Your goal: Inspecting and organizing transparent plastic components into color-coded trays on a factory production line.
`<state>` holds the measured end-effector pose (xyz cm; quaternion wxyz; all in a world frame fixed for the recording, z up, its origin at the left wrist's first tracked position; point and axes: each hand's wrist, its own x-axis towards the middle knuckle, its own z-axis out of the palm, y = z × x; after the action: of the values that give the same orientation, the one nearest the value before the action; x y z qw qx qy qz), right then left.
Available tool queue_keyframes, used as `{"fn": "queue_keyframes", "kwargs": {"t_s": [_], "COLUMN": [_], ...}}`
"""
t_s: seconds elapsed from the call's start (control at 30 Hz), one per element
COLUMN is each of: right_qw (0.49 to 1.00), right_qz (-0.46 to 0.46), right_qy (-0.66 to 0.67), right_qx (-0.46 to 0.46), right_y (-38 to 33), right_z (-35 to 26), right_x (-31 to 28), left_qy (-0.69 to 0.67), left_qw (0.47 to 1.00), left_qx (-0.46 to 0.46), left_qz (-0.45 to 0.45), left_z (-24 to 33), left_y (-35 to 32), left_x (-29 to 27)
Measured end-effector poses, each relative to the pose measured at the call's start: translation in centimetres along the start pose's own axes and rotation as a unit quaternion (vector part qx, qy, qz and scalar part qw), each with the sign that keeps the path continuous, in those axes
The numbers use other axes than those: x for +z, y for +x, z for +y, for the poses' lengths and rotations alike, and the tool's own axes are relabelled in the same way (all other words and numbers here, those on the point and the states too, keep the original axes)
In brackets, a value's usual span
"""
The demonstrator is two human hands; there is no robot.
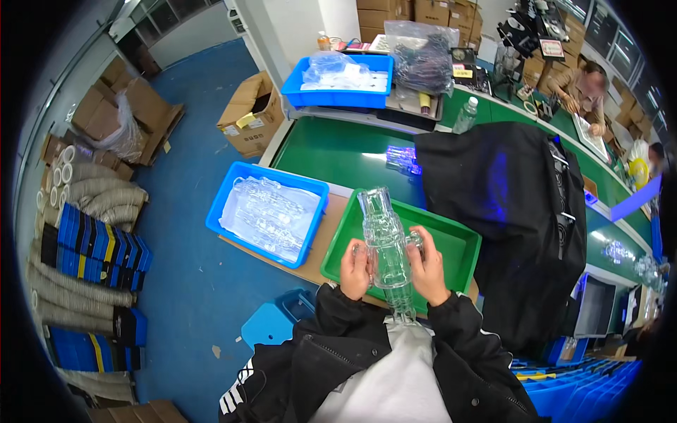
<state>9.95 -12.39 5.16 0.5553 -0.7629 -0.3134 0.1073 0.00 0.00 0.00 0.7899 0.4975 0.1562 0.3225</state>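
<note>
Left hand (pixel 356 269), right hand (pixel 429 266) both grasp clear moulded vessel (pixel 388 247) by sides, above green tray (pixel 451 247). Present step: probably visual check. Next move likely calls for steady grip.

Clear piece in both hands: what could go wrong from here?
1. The clear piece is held up over the green tray, gripped at its sides; if the left hand or right hand slips, it might drop and crack.
2. Its narrow lower end points toward the person's white shirt, so it could catch on clothing.
</note>
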Motion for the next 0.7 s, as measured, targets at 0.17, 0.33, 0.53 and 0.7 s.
{"fn": "queue_keyframes", "kwargs": {"t_s": [0.17,0.33,0.53,0.7], "right_qw": [0.997,0.979,0.98,0.95], "right_qz": [-0.028,-0.07,-0.014,-0.081], "right_qy": [0.069,0.183,0.191,0.29], "right_qx": [-0.024,0.061,0.056,0.081], "right_y": [1.1,1.6,1.3,2.0], "right_z": [0.3,1.6,2.9,3.7], "right_x": [-1.6,-1.4,0.0,-0.6], "left_qy": [0.049,0.069,0.048,0.019], "left_qw": [0.999,0.996,0.993,0.995], "left_qx": [-0.006,-0.012,0.0,-0.054], "left_qz": [0.011,0.062,0.105,0.079], "left_z": [0.2,0.0,-0.8,-1.8], "left_y": [-0.2,-0.3,-0.5,-0.4], "left_x": [1.6,2.2,2.1,1.1]}}
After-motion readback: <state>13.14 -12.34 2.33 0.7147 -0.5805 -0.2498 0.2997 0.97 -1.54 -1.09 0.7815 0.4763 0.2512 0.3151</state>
